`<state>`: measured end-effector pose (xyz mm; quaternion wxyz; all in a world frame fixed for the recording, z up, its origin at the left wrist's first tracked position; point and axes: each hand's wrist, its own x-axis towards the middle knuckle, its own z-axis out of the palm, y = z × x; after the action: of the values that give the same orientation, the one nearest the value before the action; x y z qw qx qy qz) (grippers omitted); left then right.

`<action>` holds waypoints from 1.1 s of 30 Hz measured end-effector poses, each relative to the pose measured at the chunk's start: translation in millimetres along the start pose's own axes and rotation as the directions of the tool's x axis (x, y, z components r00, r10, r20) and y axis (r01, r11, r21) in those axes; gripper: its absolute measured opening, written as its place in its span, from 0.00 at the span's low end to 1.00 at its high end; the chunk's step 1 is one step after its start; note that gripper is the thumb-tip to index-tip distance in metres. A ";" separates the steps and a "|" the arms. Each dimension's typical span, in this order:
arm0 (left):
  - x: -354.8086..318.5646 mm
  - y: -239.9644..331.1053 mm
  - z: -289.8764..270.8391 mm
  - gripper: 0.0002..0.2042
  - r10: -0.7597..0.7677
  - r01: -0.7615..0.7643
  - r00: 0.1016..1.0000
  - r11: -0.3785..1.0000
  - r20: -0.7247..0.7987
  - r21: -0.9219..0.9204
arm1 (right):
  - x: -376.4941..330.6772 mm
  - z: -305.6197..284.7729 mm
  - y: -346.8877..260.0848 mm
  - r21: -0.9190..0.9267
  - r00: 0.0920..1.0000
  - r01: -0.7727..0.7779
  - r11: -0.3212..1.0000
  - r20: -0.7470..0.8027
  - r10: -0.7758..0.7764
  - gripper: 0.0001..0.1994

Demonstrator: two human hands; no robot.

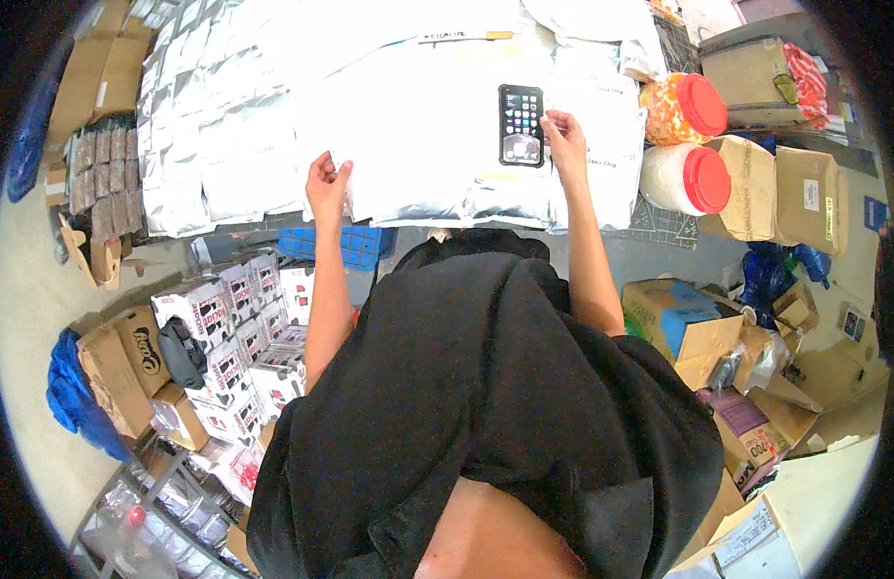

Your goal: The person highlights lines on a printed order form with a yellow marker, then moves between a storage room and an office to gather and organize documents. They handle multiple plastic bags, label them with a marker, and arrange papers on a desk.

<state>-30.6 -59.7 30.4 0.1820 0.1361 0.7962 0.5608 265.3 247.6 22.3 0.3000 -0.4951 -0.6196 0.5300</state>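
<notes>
A: Which step is in hand?

B: Handling the large white pouch (437,145), I judge; the left hand (327,185) pinches its lower-left corner at nine o'clock, fingers closed on the edge; the right hand (564,138) rests at three o'clock, fingers curled on its surface, just beside the smartphone (521,124) lying on top.

A: And next?

B: Probably keeping the phone from sliding; silver foil packs (191,125) crowd the left side.

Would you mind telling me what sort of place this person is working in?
Probably a storeroom or packing area: silver foil pouches cover the worktable, stacks of small printed cartons stand below it, and opened cardboard boxes crowd the floor around.
</notes>
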 end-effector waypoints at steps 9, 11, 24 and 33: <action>7.3 -14.1 -1.7 0.25 -0.041 0.040 0.999 0.999 -0.023 -0.028 | 4.2 3.7 -51.2 -0.344 1.000 -0.006 0.939 -0.026 -0.004 0.21; 5.5 -13.8 2.7 0.25 -0.055 0.055 0.998 0.998 -0.036 -0.021 | 9.1 4.1 -55.3 -0.419 1.000 -0.009 0.908 -0.010 0.005 0.21; 1.1 -5.1 9.8 0.24 -0.069 0.062 0.993 0.995 -0.094 -0.073 | -24.9 37.1 -50.5 -0.754 0.978 0.174 0.633 0.059 -0.198 0.60; 5.2 -12.4 7.6 0.22 -0.021 0.018 0.998 0.999 -0.060 -0.050 | -27.1 13.9 -83.0 0.364 0.921 -0.371 0.854 0.262 0.289 0.35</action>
<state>-32.1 -55.3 15.7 0.1666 0.1065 0.7885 0.5823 237.2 221.7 102.0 0.2375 -0.4660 -0.4277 0.7372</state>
